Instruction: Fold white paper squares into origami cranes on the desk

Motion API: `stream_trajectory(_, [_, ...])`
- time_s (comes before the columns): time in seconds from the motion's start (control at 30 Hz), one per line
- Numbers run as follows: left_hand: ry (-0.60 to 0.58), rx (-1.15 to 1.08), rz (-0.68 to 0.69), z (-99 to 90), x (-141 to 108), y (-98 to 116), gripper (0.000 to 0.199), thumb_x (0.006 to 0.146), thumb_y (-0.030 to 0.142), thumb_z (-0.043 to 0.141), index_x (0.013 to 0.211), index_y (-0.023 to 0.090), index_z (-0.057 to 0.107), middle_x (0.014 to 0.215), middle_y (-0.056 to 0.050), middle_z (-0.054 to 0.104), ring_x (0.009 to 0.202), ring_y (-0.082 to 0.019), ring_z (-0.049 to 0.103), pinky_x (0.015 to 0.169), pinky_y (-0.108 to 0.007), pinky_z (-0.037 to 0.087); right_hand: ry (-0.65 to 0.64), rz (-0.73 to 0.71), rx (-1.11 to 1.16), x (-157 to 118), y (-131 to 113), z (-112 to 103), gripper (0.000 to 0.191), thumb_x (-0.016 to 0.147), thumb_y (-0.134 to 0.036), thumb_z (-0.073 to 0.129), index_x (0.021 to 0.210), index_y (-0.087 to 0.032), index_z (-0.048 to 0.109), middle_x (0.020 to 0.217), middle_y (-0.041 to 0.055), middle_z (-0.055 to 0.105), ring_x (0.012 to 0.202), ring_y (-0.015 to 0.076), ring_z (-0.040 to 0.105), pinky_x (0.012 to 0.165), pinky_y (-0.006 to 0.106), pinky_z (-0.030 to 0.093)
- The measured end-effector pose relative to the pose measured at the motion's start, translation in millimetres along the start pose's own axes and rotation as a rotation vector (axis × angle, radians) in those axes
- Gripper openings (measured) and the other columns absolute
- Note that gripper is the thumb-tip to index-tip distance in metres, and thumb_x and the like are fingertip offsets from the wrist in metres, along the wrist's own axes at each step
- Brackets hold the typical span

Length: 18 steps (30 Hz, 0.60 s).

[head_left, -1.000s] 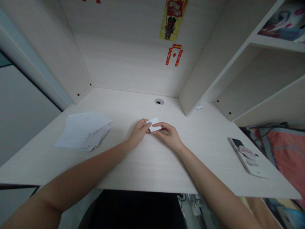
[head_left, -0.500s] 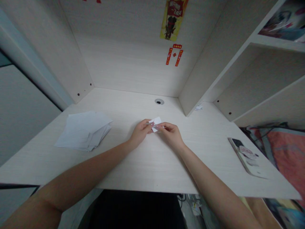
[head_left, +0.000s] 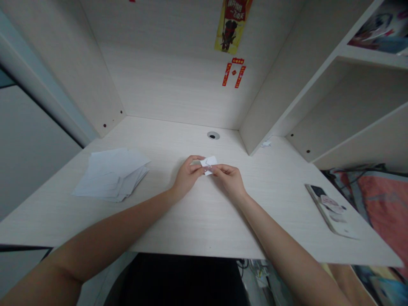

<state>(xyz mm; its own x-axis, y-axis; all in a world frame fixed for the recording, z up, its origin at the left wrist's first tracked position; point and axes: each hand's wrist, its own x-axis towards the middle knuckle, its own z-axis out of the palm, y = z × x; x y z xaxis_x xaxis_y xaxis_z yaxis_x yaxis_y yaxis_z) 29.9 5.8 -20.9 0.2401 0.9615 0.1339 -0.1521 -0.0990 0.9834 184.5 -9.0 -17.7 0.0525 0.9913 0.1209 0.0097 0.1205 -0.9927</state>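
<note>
A small folded piece of white paper [head_left: 210, 160] is held between my two hands, just above the middle of the desk. My left hand [head_left: 188, 173] grips its left side, the thumb in front and the index finger behind the upper edge. My right hand [head_left: 230, 176] pinches the lower right part between thumb and fingers. Both thumbs meet near the paper's lower middle, and fold lines show on its face. The fingertips hide part of the lower edge. Left of my left hand lies a loose stack of white paper sheets [head_left: 108, 174] on the desk.
The pale wooden desk [head_left: 191, 225] has a round cable hole [head_left: 213, 135] at the back. A phone [head_left: 331, 210] lies at the right. An upright divider panel [head_left: 270, 93] stands back right, with a small white scrap [head_left: 266, 144] behind it. Red fabric [head_left: 382, 199] sits beyond the right edge.
The fingers of both hands have shifted slightly on the folded paper. My left index finger now reaches further over its top, and the paper's face is turned more toward me.
</note>
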Motion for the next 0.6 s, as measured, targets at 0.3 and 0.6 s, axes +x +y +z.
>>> stream_trajectory(0.3, [0.038,-0.021,-0.063,1.6,2.3,-0.1,0.02,0.066,0.032,0.07,0.069,0.016,0.057,0.064,0.003,0.063,0.061,-0.01,0.056,0.062,-0.022,0.041,0.001,0.052,0.034,1.3,0.6,-1.0,0.018,0.064,-0.038,0.073,0.072,-0.022,0.074,0.07,0.0018,0.071,0.061,0.0134,0.057,0.062,0.027,0.043])
stream_trajectory(0.6, [0.024,0.015,-0.05,0.1,2.9,-5.4,0.019,0.067,0.03,0.069,0.07,0.016,0.056,0.064,0.002,0.064,0.061,-0.011,0.056,0.06,-0.022,0.038,0.046,0.055,0.012,1.5,1.5,-1.5,0.021,0.063,-0.039,0.073,0.069,-0.019,0.073,0.065,0.0023,0.07,0.057,0.0122,0.056,0.059,0.025,0.042])
